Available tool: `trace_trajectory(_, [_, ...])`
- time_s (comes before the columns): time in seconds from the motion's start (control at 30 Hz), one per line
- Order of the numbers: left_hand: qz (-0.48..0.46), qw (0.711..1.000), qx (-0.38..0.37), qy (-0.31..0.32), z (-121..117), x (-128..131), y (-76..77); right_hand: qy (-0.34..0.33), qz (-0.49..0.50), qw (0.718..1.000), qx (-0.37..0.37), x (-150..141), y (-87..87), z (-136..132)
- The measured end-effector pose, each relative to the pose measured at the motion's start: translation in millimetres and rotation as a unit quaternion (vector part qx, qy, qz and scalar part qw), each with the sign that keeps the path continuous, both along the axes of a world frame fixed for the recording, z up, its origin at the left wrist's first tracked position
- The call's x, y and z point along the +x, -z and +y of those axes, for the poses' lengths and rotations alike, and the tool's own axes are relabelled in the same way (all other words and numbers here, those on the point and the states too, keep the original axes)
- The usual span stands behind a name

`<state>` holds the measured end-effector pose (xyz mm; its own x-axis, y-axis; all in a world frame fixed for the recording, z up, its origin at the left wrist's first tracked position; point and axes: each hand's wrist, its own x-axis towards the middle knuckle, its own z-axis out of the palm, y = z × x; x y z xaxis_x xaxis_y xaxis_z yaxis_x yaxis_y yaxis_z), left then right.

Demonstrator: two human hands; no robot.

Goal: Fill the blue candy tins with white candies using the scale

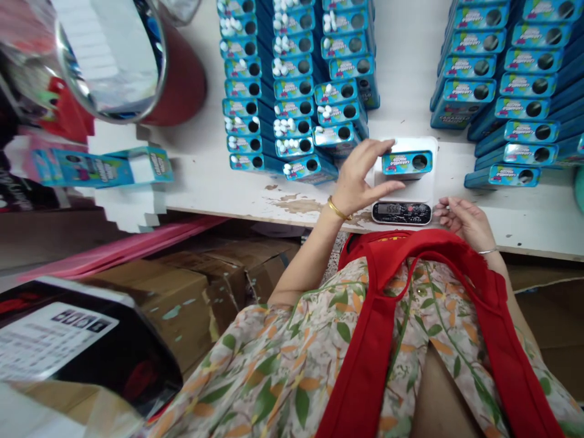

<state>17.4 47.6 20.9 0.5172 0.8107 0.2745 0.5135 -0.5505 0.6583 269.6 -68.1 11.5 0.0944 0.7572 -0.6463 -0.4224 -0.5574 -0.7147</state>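
A blue tin (406,163) with a round dark opening in its top stands on a white digital scale (422,193). My left hand (360,176) is at the scale's left side, thumb and fingers spread around the tin's left end without visibly gripping it. Lit digits show on the scale's display (389,209), reading about 1556. Just right of the scale, my right hand (468,224) hovers by the table edge with its fingers curled and the tips pressed together. Whatever may be between those fingertips is too small to make out.
Rows of blue tins (292,88) stand left of the scale, many with white candies (283,126) on top. More tins (524,131) line the right. A red metal bucket (182,73) and a flattened blue carton (98,169) are at left. Cardboard boxes (168,295) lie below the table.
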Motion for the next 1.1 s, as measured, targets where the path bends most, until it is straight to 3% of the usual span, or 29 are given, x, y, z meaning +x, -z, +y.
trace_trajectory(0.17, [-0.023,0.996,0.083,0.026,-8,3,14.8,-0.096,0.046,0.994,-0.019,-22,-8.1,5])
trace_trajectory(0.37, [0.024,0.994,0.106,0.021,-23,-16,2.9,-0.105,0.108,0.988,-0.013,-32,-2.1,5])
trace_trajectory(0.43, [0.035,0.993,0.106,0.023,-24,-16,0.5,-0.105,0.078,0.991,0.009,-31,4.6,9])
trace_trajectory(0.5, [0.021,0.995,0.098,0.025,-24,-14,-0.6,-0.096,-0.03,0.993,0.066,-29,11.7,22])
trace_trajectory(0.57, [-0.011,0.996,0.084,0.027,-23,-13,-2.1,-0.103,-0.196,0.962,0.157,-30,16.9,45])
trace_trajectory(0.67, [-0.052,0.996,0.071,0.02,-25,-15,-6.0,-0.191,-0.417,0.847,0.269,-36,18.3,90])
trace_trajectory(0.77, [-0.058,0.995,0.076,0.003,-30,-20,-9.0,-0.308,-0.536,0.736,0.278,-50,15.6,129])
trace_trajectory(0.87, [-0.055,0.995,0.08,-0.018,-35,-25,-6.7,-0.379,-0.592,0.663,0.256,-64,17.4,150])
trace_trajectory(0.97, [-0.041,0.996,0.075,-0.027,-36,-29,-0.4,-0.394,-0.609,0.638,0.258,-70,22.6,155])
trace_trajectory(1.03, [-0.036,0.996,0.075,-0.025,-32,-27,2.8,-0.356,-0.599,0.659,0.284,-66,20.9,150])
trace_trajectory(1.1, [-0.046,0.995,0.084,-0.02,-24,-18,3.3,-0.255,-0.567,0.705,0.342,-53,9.7,138])
